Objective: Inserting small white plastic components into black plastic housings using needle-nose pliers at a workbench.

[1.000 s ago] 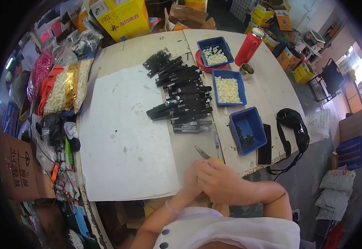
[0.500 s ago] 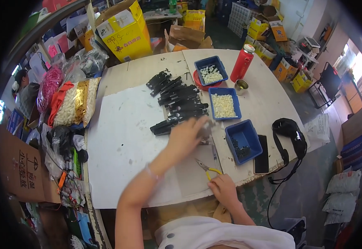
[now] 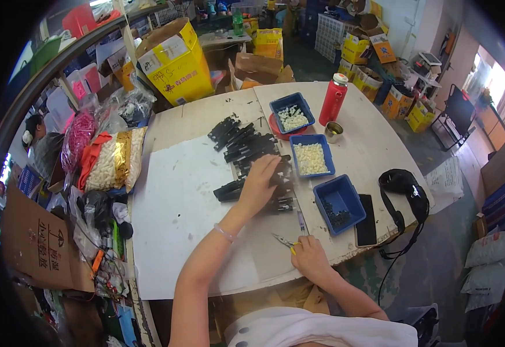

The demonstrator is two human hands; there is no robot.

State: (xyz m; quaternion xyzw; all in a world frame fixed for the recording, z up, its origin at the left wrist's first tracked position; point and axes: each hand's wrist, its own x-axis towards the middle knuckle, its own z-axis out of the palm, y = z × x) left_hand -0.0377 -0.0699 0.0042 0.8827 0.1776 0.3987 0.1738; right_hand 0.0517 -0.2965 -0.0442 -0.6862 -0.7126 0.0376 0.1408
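L hand [image 3: 258,184] is hiding some blk parts [image 3: 251,148], can't tell grip; R hand [image 3: 311,260] is grasping pliers [image 3: 285,240]; blue bin [image 3: 345,194] & phone [image 3: 366,222] are sitting nearby.

A red bottle [image 3: 333,103] is set near a metal cup [image 3: 334,134], far right. Nearer, a black phone [image 3: 366,222] and a strapped black pouch [image 3: 407,188] are laid. A yellow carton [image 3: 177,66] is placed far left, a brown carton [image 3: 29,231] near left.

Left grip [image 3: 257,185] stretched forward, right grip [image 3: 311,258] curled
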